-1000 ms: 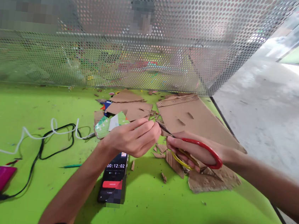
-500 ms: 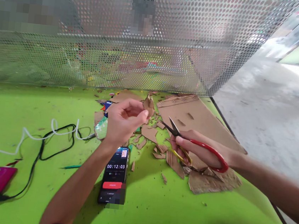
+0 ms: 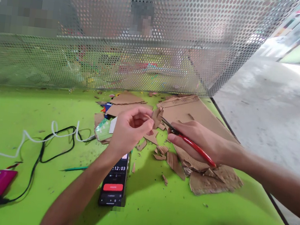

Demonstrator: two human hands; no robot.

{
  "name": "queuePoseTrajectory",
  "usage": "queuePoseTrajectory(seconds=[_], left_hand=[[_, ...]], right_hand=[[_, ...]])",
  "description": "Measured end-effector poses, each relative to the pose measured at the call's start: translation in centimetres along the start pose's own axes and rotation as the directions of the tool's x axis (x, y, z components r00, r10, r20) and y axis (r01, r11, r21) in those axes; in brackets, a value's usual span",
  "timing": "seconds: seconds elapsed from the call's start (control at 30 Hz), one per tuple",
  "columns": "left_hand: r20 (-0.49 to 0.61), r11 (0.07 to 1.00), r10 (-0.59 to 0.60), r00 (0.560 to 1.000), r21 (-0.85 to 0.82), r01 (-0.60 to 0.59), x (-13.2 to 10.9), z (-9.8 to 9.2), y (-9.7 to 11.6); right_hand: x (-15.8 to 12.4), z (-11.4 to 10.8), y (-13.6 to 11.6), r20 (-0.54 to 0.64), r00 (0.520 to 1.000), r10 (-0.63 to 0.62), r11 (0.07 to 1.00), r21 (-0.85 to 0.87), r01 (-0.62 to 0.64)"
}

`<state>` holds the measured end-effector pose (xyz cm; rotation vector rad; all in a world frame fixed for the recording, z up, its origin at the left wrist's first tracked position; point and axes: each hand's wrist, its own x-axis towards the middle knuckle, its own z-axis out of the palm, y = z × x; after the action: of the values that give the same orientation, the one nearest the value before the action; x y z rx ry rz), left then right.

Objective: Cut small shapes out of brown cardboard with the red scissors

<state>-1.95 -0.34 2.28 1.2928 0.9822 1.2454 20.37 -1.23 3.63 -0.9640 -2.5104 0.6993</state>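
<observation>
Head view: left grip pinched nearly closed on a small bent cardboard piece, up over the bench. Right grip wrapped round red-handled scissors, tips right at that piece; can't tell if touching. Cardboard scraps on bench, phone nearer the camera.

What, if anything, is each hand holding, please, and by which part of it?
The right hand holds the scissors by their red handle. The left hand appears to pinch a small cardboard piece by its near edge, partly hidden.
</observation>
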Motion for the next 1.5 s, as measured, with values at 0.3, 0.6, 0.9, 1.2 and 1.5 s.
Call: queuePoseTrajectory(seconds=[0.3,0.6,0.9,1.2,1.5], left_hand=[[-0.060,0.999,0.045,0.997,-0.013,-0.046,-0.5,0.4,-0.5],[-0.088,0.995,0.102,0.991,0.002,-0.103,-0.5,0.3,-0.6],[-0.109,0.995,0.067,0.992,-0.060,-0.074,-0.3,0.5,-1.3],[-0.086,0.999,0.035,0.996,-0.022,-0.037,-0.6,0.9,-1.3],[-0.094,0.998,0.057,0.994,0.036,-0.054,-0.6,1.1,-1.8]], right_hand=[[0.0,0.5,0.1,-0.042,0.998,0.041,0.999,-0.013,-0.041],[0.3,1.0,-0.2,-0.051,0.990,0.132,0.991,-0.004,-0.132],[0.0,1.7,-0.5,-0.058,0.990,0.128,0.992,-0.012,-0.129],[0.6,1.6,-0.8,-0.032,0.991,0.133,0.991,-0.020,-0.134],[0.6,1.4,-1.0,-0.040,0.990,0.137,0.989,-0.053,-0.139]])
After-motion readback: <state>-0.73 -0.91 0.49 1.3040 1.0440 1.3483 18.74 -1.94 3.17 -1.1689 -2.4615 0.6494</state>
